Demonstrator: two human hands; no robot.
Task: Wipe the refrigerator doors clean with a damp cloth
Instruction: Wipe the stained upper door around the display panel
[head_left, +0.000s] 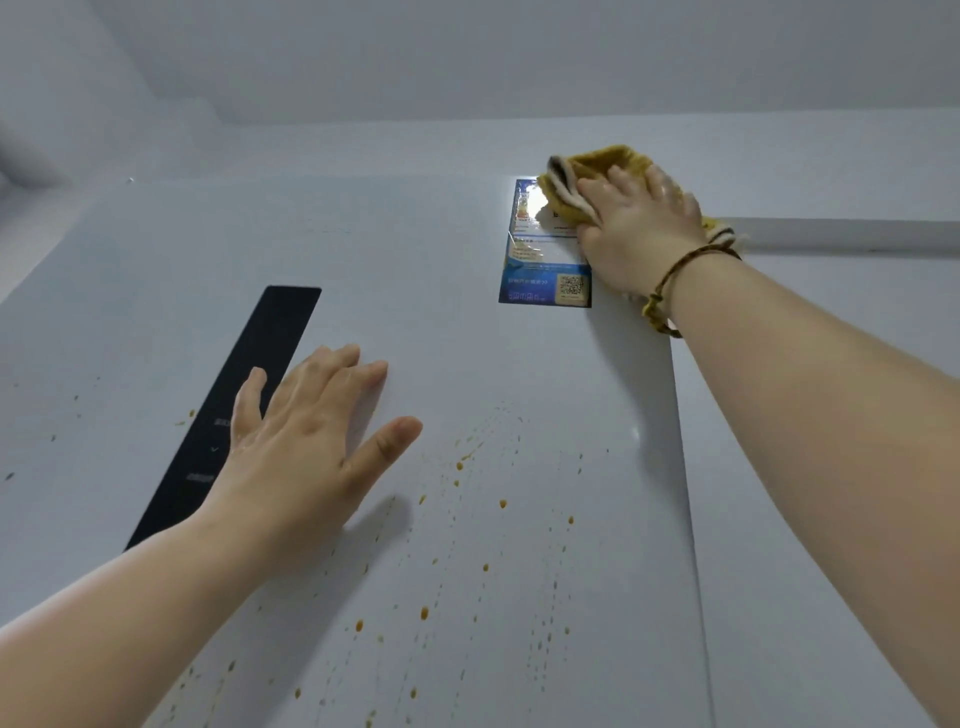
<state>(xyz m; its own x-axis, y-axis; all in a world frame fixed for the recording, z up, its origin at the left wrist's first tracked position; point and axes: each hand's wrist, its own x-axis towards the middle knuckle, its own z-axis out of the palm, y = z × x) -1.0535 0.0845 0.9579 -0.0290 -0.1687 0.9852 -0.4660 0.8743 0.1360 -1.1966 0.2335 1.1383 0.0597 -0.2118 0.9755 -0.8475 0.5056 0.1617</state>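
A glossy white refrigerator door (519, 395) fills most of the view, seen from below and close up. The right hand (636, 234) lies flat with its fingers together and extended, pressing a crumpled mustard-yellow cloth with a pale striped edge (582, 171) against the far right part of the door. The cloth bunches out beyond the fingertips and a bit of it shows past the wrist on the right. It covers the upper right corner of a blue rectangular sticker with a square code panel (545, 265), which is stuck to the door just left of the hand and catches a bright glare near its top. A braided brown-and-yellow bracelet (675, 280) circles the right wrist.

The left hand (306, 447) rests nearer and further left, palm against the door, fingers straight and close together with the thumb splayed out to the right; it holds nothing. Its little finger side overlaps a long black glossy control strip (270, 358) that runs diagonally on the door.

Small orange-brown splatter spots (424, 613) dot the near part of the door, mostly between the two forearms, with a few left of the black strip. A vertical seam at the right marks the edge of the door, with another white panel (810, 519) beyond it.
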